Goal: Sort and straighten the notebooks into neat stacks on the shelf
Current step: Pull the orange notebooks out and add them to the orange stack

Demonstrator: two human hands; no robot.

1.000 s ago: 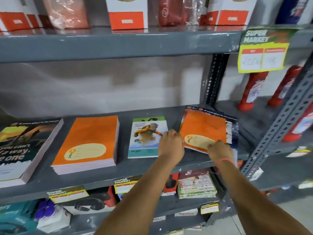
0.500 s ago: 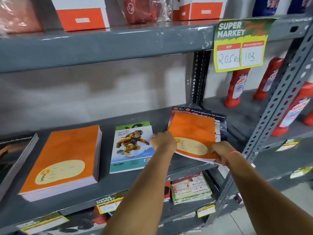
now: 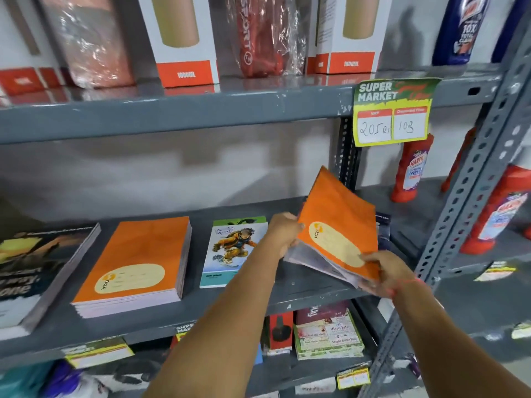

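Both hands grip a thin bundle of orange notebooks point(image 3: 339, 222) at the right end of the grey metal shelf point(image 3: 310, 291). The left hand point(image 3: 283, 235) is closed on the bundle's left edge, fingers curled underneath and thumb on the cover. The right hand point(image 3: 383, 271) pinches the near corner, thumb pressed on the cream oval label, and a thin red thread circles its wrist. The bundle is tilted steeply, far edge raised off the shelf, its soft covers bending and pale page edges fanning out below.

A dark notebook point(image 3: 383, 228) shows just behind the bundle on the shelf. To the left lies a slim notebook with a cartoon figure point(image 3: 232, 248), flat, its right edge partly hidden by the left forearm. Further left sits a thick, squared stack of orange notebooks point(image 3: 135, 262) with glossy covers and white page edges, then a dark-covered stack point(image 3: 37, 271) at the frame's edge.

Half a second ago the bundle lay almost flat on the dark notebook; now its far edge has swung up towards the slotted upright. The price tag point(image 3: 393, 113) reading "205 Rs" hangs from the shelf above.
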